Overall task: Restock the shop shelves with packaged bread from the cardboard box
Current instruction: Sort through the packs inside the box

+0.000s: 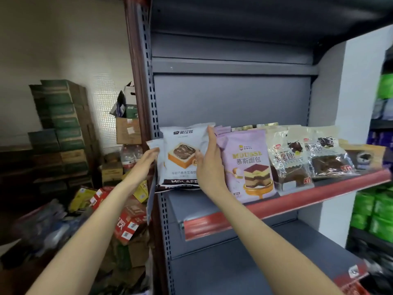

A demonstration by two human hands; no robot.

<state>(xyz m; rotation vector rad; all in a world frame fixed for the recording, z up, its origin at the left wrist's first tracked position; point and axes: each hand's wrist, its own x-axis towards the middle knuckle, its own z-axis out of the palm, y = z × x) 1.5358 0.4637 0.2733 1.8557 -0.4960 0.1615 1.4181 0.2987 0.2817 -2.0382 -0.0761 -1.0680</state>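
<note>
White bread pack (180,154) upright at left end of shelf (276,206) | left hand (146,160), right hand (209,165): straight fingers press its sides | risk: bottom overhangs edge, may tip off once released

Soft, even indoor light is falling on the packets (212,158), while the shelf (231,26) overhead is lying in shadow. Wide-angle distortion is bending the upright (136,60); the boxes (59,124) and right edge are blurring.
</note>
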